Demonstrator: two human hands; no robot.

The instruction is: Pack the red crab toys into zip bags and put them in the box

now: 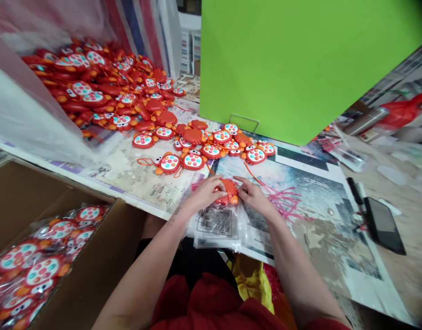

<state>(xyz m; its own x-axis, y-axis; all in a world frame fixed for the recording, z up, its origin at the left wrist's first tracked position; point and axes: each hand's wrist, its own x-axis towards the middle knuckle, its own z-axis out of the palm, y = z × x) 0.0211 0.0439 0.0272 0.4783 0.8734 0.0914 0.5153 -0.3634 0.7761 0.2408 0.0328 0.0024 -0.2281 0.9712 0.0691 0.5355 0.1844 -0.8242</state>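
A red crab-shaped toy (229, 189) with orange claws lies plain back up between my hands at the table's near edge. My left hand (209, 193) grips it from the left, thumb across its back. On the other side, my right hand (254, 196) has its fingers bent at the toy's right edge, with the index finger reaching along the top. Just below the toy is a stack of clear plastic bags (218, 224) with black print. Pink cords (283, 201) are spread beside my right hand.
A heap of similar toys (108, 96) spills from a striped sack at back left. A cardboard box (90, 256) at lower left holds bagged toys. A tall green panel (286, 68) stands behind a wire stand (244, 120). At right lie a phone (385, 224) and a black marker (354, 190).
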